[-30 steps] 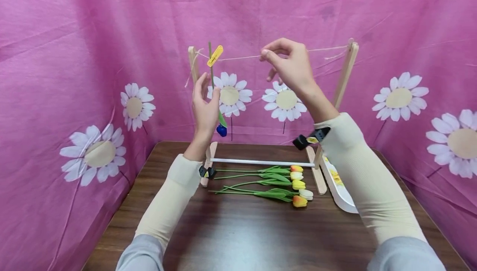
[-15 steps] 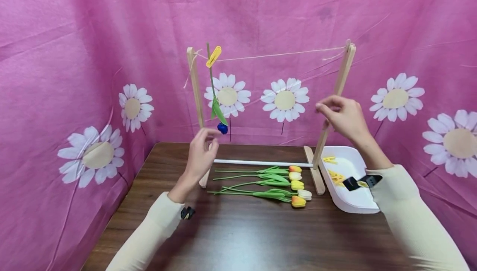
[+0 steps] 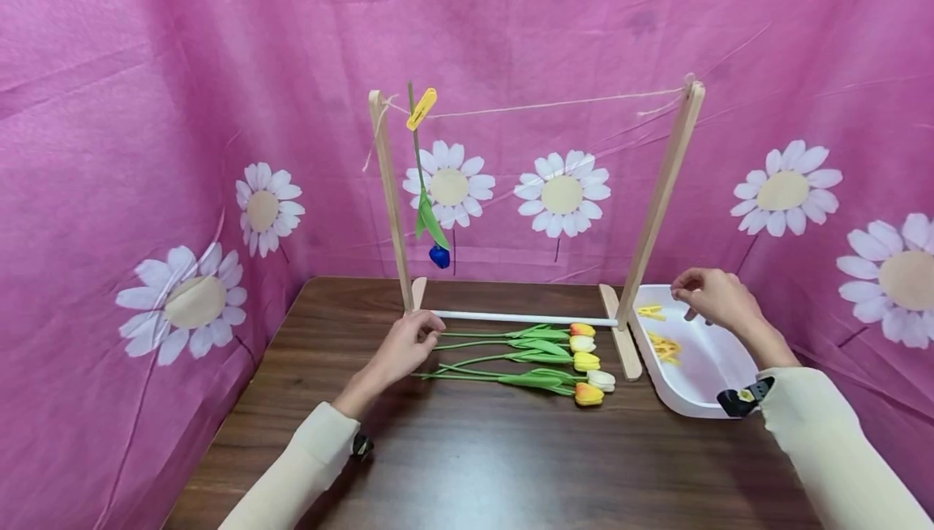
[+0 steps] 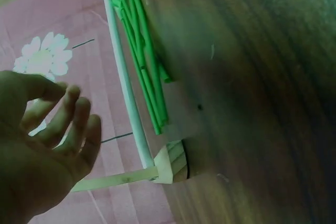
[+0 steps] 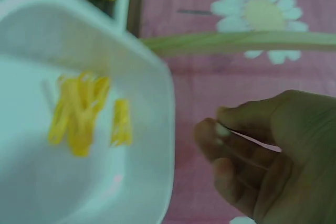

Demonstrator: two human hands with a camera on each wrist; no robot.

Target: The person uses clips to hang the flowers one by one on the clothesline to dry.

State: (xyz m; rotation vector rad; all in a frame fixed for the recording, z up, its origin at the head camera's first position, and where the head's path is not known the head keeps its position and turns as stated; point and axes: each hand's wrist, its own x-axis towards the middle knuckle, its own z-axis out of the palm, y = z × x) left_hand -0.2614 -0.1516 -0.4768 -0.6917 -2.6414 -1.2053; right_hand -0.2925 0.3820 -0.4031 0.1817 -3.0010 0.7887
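Observation:
My left hand hovers by the stem ends of several artificial tulips lying on the table, fingers loosely bent and holding nothing. In the left wrist view their green stems stay apart from the fingers. Over the white tray my right hand hangs with relaxed, bent fingers; nothing shows between thumb and forefinger in the right wrist view. Yellow clothespins lie in the tray. A blue tulip hangs head down from the string, clipped by a yellow clothespin.
A wooden frame carries the string between a left post and a right post. A white rod joins the posts low down. Brown table lies in front, and a pink cloth with printed daisies hangs behind.
Both hands have come down from the string and the hanging blue tulip. My left hand has dropped to the stem ends; my right has moved right and down, over the tray.

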